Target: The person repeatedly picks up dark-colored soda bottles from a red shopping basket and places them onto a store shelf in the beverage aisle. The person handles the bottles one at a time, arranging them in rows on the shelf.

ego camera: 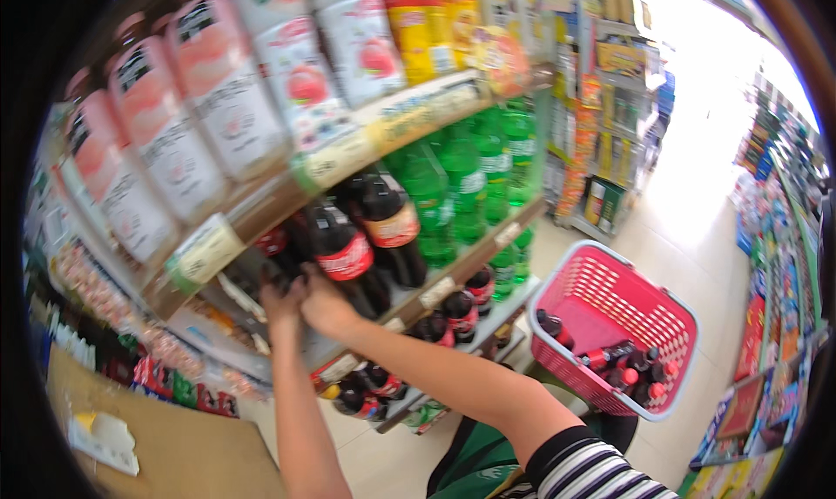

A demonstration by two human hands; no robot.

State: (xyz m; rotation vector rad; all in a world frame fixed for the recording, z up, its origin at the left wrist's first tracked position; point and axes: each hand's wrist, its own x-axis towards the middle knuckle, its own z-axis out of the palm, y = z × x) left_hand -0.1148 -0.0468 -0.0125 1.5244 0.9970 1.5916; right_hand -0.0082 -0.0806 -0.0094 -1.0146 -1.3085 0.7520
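Both of my hands reach into the middle shelf of a store rack, close together. My left hand [282, 303] has its fingers raised against a dark cola bottle [277, 254] in the shade of the shelf. Beside it my right hand [324, 303] is curled, its fingertips hidden near the same bottle. Blur hides whether either hand grips it. Just right of my hands stand a large cola bottle with a red label [344, 256] and another with a peach-coloured label [392, 228]. Green soda bottles [470, 182] fill the shelf's right end.
Pink-labelled drink bottles [225, 100] line the shelf above, behind price tags [204, 251]. Small cola bottles [460, 313] stand below. A pink plastic basket [591, 303] holding several small cola bottles [630, 368] is at my right. A cardboard box [176, 447] sits at lower left.
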